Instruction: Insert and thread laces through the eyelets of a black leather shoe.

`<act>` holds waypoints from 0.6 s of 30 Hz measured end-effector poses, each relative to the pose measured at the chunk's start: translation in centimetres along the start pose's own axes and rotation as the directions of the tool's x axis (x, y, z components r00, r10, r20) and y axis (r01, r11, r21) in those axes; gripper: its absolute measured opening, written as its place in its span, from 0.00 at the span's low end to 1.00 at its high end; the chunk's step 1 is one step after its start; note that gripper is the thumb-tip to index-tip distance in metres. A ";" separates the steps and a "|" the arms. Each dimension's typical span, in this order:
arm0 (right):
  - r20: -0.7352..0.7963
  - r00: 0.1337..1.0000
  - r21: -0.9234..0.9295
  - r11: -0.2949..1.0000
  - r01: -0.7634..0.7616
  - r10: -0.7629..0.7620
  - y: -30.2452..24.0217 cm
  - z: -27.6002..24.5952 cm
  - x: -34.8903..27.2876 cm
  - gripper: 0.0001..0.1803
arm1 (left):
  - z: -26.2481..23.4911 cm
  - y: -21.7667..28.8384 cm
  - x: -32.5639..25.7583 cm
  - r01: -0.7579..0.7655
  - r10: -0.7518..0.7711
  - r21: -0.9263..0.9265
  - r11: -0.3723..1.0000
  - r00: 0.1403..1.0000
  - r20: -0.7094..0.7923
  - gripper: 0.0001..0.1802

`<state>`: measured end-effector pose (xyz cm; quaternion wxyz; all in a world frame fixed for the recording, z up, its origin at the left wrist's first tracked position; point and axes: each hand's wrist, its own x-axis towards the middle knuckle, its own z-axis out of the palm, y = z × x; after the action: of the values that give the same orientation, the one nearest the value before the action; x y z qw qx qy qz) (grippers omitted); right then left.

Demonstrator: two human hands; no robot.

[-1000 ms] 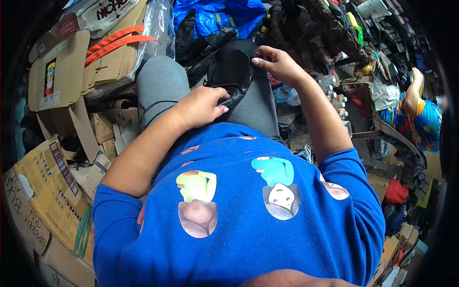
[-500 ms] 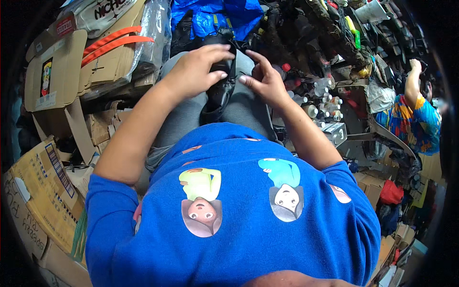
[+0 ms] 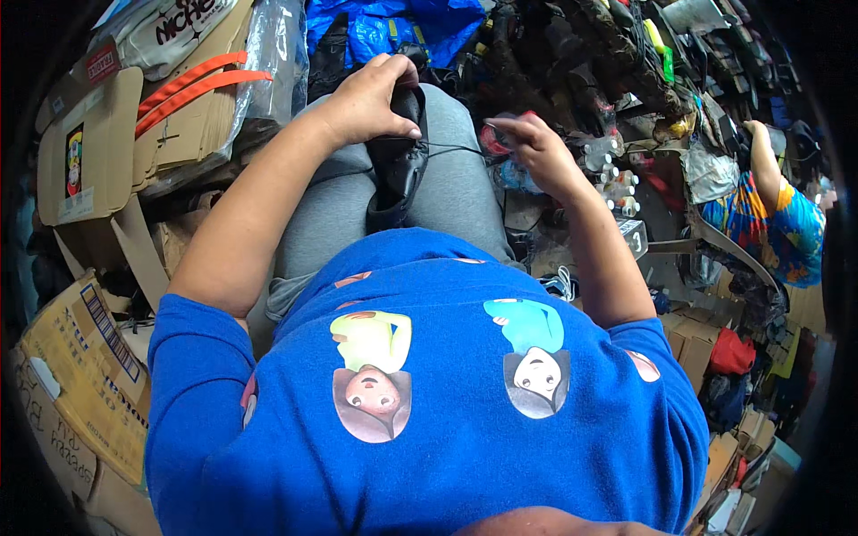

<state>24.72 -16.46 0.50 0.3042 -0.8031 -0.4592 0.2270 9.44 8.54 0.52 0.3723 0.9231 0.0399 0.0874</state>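
A black leather shoe (image 3: pixel 404 174) lies lengthwise on my lap, between my grey-trousered thighs. My left hand (image 3: pixel 374 100) grips its far part from the left, thumb bent over the near side and fingers curled over the top. From the shoe's right side a thin black thread (image 3: pixel 458 148) stretches out to my right hand (image 3: pixel 542 150), raised off the lap to the right. The fingers of that hand are pressed together around the thread and a little blurred. Its far end is hidden by the fingers.
Flattened cardboard boxes (image 3: pixel 94 147) with orange straps (image 3: pixel 192 94) stack up at left. A blue tarp (image 3: pixel 393 40) lies ahead. Several small bottles (image 3: pixel 621 192) stand at right, near a heap of dark items. Another person in a colourful shirt (image 3: pixel 760 223) is at far right.
My right hand has moved right, away from the shoe, and the thread now spans taut between them. My left hand has shifted slightly left and farther out on the shoe.
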 end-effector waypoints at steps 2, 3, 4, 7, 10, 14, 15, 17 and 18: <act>0.046 0.997 0.150 0.987 0.056 -0.063 -2.9 0.6 1.4 0.12 | 0.1 0.1 -0.2 0.033 -0.032 0.022 0.999 0.999 -0.036 0.31; 0.063 0.995 0.218 0.974 0.064 -0.079 -3.5 1.0 2.1 0.12 | 0.0 0.1 0.0 0.032 -0.031 0.023 0.999 0.999 -0.034 0.31; 0.041 0.992 0.202 0.973 0.111 -0.122 -4.0 1.5 2.7 0.10 | -0.3 0.2 0.2 0.044 -0.046 0.029 0.999 0.997 0.060 0.27; 0.076 0.971 0.096 0.971 0.219 -0.226 -3.4 2.2 4.2 0.07 | -0.4 0.4 0.7 -0.021 0.013 0.041 0.999 0.983 0.181 0.21; 0.106 0.956 0.034 0.962 0.273 -0.275 -3.7 2.4 4.7 0.07 | -0.2 -0.2 1.2 -0.001 0.008 -0.026 1.000 0.956 0.295 0.16; 0.125 0.911 -0.054 0.914 0.401 -0.392 -3.4 2.4 5.1 0.08 | 0.2 -1.3 1.5 0.114 -0.034 -0.182 0.977 0.919 0.392 0.14; 0.125 0.911 -0.053 0.915 0.401 -0.392 -3.4 2.4 5.1 0.08 | 0.1 -1.2 1.4 0.180 -0.065 -0.237 0.955 0.904 0.423 0.14; 0.130 0.888 -0.082 0.888 0.453 -0.441 -3.5 2.4 5.3 0.07 | -0.1 -1.0 1.3 0.247 -0.098 -0.285 0.926 0.888 0.450 0.12; 0.132 0.887 -0.082 0.887 0.454 -0.442 -3.6 2.5 5.3 0.07 | -0.2 -0.9 1.2 0.311 -0.127 -0.330 0.891 0.870 0.477 0.11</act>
<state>23.52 -9.71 0.76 0.2778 -0.6774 -0.6600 0.1685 10.56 9.49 0.20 0.5579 0.8127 0.0424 -0.1625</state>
